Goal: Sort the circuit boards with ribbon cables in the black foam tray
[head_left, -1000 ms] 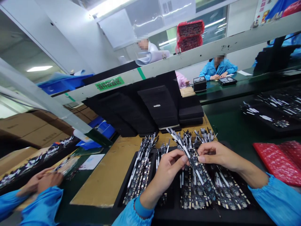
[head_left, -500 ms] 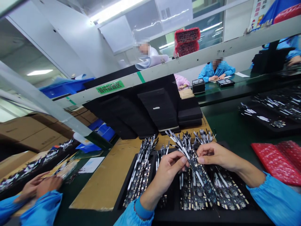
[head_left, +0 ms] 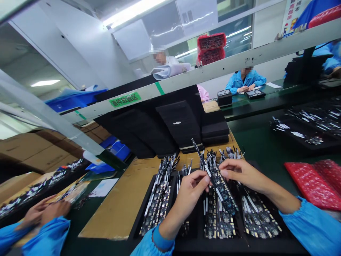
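My left hand [head_left: 189,190] and my right hand [head_left: 239,171] both pinch a long narrow black circuit board [head_left: 220,188] with a white ribbon tail, held tilted above a black tray [head_left: 145,199]. The tray holds several rows of similar boards with white tails. My fingertips meet the board near its upper half, left hand on its left edge, right hand on its right edge. Blue sleeves cover both my forearms.
Stacked black foam trays [head_left: 183,126] lean at the back. A brown cardboard sheet [head_left: 119,202] lies left of the tray, red bags [head_left: 314,179] at right. A co-worker's hands [head_left: 44,213] work at lower left. More board trays [head_left: 309,124] sit far right; people sit beyond.
The board between my hands has been lifted and tilted a little more upright, its tail now pointing higher. My hands have shifted slightly upward with it.
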`<state>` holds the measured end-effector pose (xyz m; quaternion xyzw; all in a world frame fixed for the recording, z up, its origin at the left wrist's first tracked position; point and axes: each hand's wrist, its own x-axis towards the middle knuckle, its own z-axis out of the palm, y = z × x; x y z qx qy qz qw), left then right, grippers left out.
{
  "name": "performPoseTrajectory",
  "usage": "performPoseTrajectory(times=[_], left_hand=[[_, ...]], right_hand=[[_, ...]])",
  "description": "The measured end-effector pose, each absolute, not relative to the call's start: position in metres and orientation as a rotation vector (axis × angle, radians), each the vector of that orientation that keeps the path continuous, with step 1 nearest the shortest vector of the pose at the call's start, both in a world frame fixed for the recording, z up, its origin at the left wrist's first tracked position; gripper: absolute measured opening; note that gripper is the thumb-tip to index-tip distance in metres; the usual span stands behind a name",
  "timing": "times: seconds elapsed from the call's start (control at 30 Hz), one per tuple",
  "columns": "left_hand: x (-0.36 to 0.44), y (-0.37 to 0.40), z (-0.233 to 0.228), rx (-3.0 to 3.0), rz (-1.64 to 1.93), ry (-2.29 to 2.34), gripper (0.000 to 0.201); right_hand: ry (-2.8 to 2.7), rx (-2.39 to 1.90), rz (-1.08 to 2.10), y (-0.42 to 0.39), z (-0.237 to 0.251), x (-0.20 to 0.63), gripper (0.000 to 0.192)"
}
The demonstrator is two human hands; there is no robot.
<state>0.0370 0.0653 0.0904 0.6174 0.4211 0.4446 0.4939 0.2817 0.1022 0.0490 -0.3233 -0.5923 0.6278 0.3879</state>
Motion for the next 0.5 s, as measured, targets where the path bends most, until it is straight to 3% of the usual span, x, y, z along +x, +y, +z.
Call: performPoseTrajectory(times=[0.37,0.5], left_hand=[[0.039,0.064,0.094,1.545,1.039,1.029,0.023],[0.038,0.063,0.094,1.575,1.019,1.028,0.022]], right_hand=[[-1.617,-0.723,1.477,0.122,0.015,0.281,0.031],[-1.583,-0.768,1.471,0.117,0.022,0.280,0.040]])
